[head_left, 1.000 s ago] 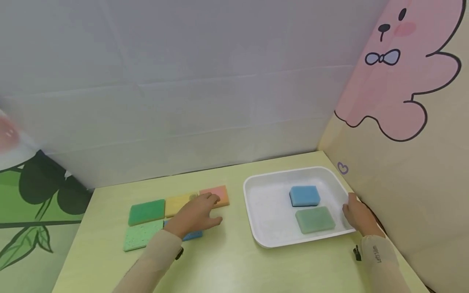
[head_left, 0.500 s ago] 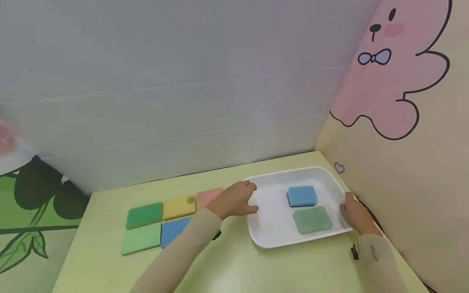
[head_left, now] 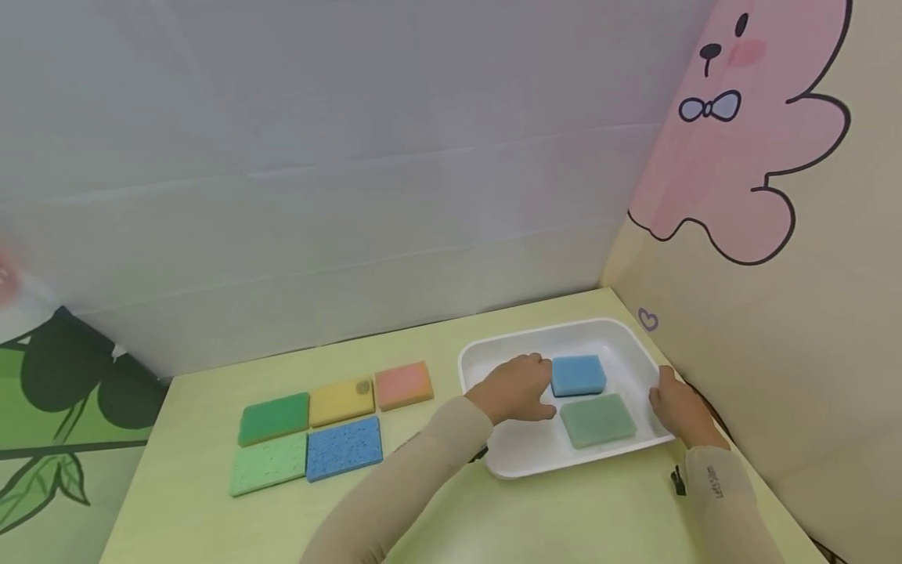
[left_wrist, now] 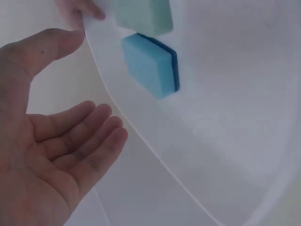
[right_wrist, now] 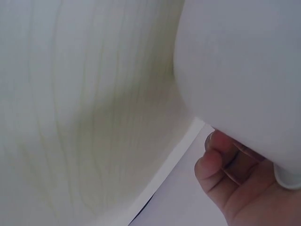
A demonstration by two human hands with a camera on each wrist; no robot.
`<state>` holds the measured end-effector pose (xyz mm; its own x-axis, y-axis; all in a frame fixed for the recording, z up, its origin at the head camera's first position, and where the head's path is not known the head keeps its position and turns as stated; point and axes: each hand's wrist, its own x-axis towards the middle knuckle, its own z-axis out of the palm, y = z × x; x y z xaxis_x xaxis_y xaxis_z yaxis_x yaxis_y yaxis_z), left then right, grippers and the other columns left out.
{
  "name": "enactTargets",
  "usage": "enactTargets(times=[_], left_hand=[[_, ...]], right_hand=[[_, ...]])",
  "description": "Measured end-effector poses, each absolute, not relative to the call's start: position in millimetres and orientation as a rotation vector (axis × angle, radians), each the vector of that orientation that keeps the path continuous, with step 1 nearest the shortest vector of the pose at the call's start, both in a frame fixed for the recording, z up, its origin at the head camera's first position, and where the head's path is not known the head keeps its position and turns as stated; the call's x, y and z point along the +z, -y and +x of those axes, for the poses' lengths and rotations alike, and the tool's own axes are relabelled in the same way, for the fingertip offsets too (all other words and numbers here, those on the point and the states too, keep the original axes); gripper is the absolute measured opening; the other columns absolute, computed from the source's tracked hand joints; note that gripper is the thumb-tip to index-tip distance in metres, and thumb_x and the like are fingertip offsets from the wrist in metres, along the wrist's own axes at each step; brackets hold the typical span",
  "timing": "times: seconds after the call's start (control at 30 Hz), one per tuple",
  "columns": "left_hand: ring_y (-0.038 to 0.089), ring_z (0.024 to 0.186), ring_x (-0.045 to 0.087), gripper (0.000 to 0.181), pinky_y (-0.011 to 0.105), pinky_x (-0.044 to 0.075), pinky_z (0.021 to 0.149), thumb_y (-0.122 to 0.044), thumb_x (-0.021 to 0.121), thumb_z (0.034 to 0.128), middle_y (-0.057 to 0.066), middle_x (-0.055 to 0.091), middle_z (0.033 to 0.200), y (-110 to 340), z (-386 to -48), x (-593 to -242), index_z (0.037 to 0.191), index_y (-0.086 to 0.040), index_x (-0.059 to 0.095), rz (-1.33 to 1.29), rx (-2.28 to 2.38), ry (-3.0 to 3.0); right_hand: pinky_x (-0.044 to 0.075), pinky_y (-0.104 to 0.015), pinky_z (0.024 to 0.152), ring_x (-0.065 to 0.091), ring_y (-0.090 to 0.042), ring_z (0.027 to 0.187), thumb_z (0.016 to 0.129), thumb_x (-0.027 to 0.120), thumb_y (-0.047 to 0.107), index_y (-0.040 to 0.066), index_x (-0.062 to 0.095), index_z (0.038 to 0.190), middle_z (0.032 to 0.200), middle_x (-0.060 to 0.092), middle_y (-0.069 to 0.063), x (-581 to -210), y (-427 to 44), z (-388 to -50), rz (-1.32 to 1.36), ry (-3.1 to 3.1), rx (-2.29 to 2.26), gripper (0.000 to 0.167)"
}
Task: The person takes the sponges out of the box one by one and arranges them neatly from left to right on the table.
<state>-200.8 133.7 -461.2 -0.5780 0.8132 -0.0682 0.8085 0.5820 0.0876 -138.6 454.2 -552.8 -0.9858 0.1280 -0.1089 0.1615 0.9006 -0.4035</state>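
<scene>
A white tray point(head_left: 507, 339) stands at the right of the table with a light blue sponge point(head_left: 578, 375) and a pale green sponge point(head_left: 599, 421) in it. Over the tray's left part, my left hand point(head_left: 516, 388) hovers just left of the blue sponge. In the left wrist view its fingers are spread from the thumb with nothing between them. My right hand point(head_left: 682, 407) grips the tray's right rim. The right wrist view shows the fingers point(right_wrist: 211, 165) curled beneath the tray wall point(right_wrist: 235, 70).
Left of the tray lie a dark green sponge point(head_left: 273, 418), a yellow sponge point(head_left: 341, 401), a pink-orange sponge point(head_left: 404, 385), a light green sponge point(head_left: 269, 463) and a speckled blue sponge point(head_left: 344, 447). A wall point(head_left: 352, 235) backs the table; another point(head_left: 810, 376) closes its right side.
My left hand has moved right, from above the pink-orange sponge across the tray's left rim to beside the light blue sponge. The right hand stays on the tray rim.
</scene>
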Motion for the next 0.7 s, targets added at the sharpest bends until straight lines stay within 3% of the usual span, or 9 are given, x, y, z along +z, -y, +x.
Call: enactTargets(times=[0.43, 0.7], left_hand=[[0.008, 0.079, 0.049, 0.029, 0.022, 0.045, 0.063, -0.037, 0.073, 0.0853, -0.004, 0.053, 0.087, -188.0, -193.9, -477.0, 0.089, -0.014, 0.057, 1.459, 0.132, -2.667], [0.008, 0.079, 0.049, 0.038, 0.022, 0.045, 0.066, -0.042, 0.078, 0.0824, -0.004, 0.054, 0.091, -205.4, -196.1, -496.1, 0.101, -0.014, 0.061, 1.339, 0.159, -2.64]], right_hand=[[0.047, -0.05, 0.063, 0.058, -0.034, 0.073, 0.101, 0.04, 0.011, -0.016, 0.028, 0.129, 0.097, 0.058, -0.035, -553.8, -445.2, -141.8, 0.273, -2.981, -0.656, 0.041], [0.047, -0.053, 0.066, 0.06, -0.039, 0.079, 0.101, 0.042, 0.01, -0.015, 0.029, 0.129, 0.101, 0.058, -0.038, -550.1, -441.9, -141.8, 0.311, -2.983, -0.641, 0.04]])
